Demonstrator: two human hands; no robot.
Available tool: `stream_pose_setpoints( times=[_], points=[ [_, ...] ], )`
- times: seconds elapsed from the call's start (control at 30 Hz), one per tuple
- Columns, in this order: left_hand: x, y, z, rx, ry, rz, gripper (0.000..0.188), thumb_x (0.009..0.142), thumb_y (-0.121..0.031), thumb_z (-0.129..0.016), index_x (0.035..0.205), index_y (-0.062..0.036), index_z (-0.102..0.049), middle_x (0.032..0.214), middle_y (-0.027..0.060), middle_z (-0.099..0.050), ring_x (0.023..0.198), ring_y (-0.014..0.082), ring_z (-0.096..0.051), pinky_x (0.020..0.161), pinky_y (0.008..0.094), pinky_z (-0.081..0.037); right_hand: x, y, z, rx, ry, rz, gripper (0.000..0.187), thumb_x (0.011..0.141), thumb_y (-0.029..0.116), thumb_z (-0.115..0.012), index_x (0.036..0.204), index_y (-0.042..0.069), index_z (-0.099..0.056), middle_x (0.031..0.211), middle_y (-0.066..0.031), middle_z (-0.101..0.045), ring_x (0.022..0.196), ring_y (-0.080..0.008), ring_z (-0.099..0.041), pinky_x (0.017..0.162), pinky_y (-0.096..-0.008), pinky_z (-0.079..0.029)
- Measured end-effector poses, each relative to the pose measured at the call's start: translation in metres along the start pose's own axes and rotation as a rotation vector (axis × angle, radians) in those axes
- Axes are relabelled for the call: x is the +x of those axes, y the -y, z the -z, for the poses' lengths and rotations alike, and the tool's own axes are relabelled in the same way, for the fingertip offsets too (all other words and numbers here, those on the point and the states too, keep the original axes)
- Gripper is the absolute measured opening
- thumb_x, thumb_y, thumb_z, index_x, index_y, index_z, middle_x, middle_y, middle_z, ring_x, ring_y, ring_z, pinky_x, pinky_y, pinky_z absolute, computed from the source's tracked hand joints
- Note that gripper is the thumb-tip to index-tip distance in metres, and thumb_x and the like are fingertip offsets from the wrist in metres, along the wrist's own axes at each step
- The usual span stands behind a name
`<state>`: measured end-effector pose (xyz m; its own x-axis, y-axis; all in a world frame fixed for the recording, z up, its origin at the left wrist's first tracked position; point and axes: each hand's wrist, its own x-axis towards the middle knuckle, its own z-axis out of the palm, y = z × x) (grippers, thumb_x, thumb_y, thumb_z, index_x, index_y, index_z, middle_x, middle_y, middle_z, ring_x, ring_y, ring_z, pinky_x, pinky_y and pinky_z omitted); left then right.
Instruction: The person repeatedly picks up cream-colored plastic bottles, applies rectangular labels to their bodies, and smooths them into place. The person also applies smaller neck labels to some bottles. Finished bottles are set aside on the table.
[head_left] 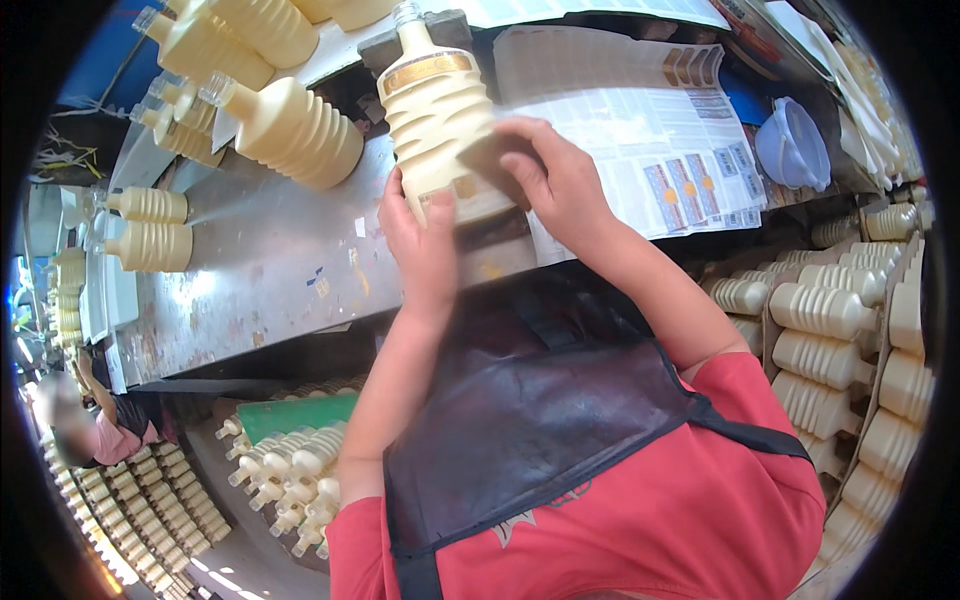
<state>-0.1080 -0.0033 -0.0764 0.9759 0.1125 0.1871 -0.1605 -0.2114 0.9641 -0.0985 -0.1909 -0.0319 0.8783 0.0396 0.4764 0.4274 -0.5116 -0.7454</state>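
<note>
A large cream bottle (430,120) with wavy ribs, a clear neck and gold printed bands lies on the metal bench, its neck pointing away from me. My left hand (418,245) grips its near-left end, thumb on the front face and fingers round the side. Between the thumb and fingers of my right hand (568,190) is a flat brownish-grey piece (488,165), pressed to or just over the bottle's right side. Motion blurs that piece, so its exact kind is unclear. The bottle's neck end rests by a dark grey block (455,30).
More cream bottles (295,130) stand and lie at the bench's left. Newspaper sheets (620,130) cover its right part, beside a pale blue bucket (792,145). Racks of bottles (820,310) line the right. Crated bottles (290,465) sit below left; another person (100,425) is at far left.
</note>
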Motion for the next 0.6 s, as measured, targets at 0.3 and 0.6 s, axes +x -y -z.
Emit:
stream_pose_setpoints(
  times=[0.3, 0.6],
  points=[
    [0.003, 0.011, -0.001, -0.249, 0.011, 0.039, 0.064, 0.106, -0.036, -0.051, 0.151, 0.0078, -0.036, 0.148, 0.0226, -0.039, 0.138, 0.0304, -0.041, 0.118, 0.0417, -0.029, -0.004, -0.015, -0.010, 0.100, -0.268, -0.024, 0.023, 0.094, 0.004, -0.072, 0.116, 0.004, -0.065, 0.107, -0.0109, -0.072, 0.092, -0.0177, -0.070, 0.083, -0.0293, -0.055],
    [0.004, 0.000, 0.001, -0.499, -0.012, 0.145, 0.051, 0.107, -0.026, -0.056, 0.146, 0.0044, -0.045, 0.135, 0.0123, -0.057, 0.121, 0.0176, -0.054, 0.107, 0.0332, -0.043, -0.044, 0.027, 0.004, -0.133, -0.147, 0.271, 0.030, 0.077, -0.007, -0.079, 0.104, 0.007, -0.074, 0.094, -0.0093, -0.076, 0.087, -0.0264, -0.072, 0.069, -0.0347, -0.055]
  ],
)
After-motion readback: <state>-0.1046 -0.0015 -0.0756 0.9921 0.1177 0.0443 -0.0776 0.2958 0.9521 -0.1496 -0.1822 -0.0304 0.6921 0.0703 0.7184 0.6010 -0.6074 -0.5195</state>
